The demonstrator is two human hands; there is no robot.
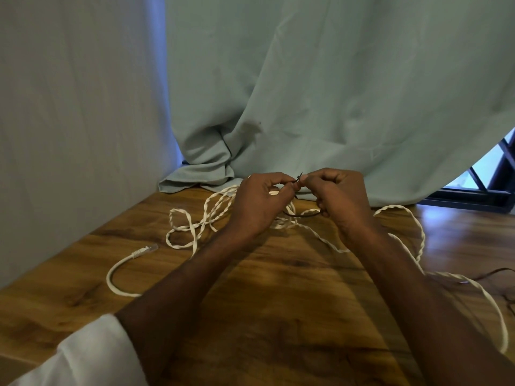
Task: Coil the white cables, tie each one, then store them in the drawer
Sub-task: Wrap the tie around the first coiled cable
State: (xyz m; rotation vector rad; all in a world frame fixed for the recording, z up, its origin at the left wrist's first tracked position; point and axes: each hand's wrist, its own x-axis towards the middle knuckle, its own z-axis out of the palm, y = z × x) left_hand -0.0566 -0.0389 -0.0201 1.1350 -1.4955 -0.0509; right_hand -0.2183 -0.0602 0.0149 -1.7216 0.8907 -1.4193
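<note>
Loose white cables lie tangled on a wooden table (264,277). A twisted white cable (195,221) loops at the centre left, and another stretch of white cable (418,232) runs off to the right. A round white cable (117,274) with a clear plug (147,248) curves at the left. My left hand (259,201) and my right hand (340,199) are raised together above the tangle. Both pinch a thin black cable tie (298,180) between their fingertips; its dark loop (302,215) hangs below around some cable. No drawer is in view.
A pale green cloth (334,93) hangs behind the table and bunches on its far edge. A grey wall (69,121) borders the left side. A dark window frame (485,188) shows at the far right. Thin dark wires (490,274) lie near the right edge.
</note>
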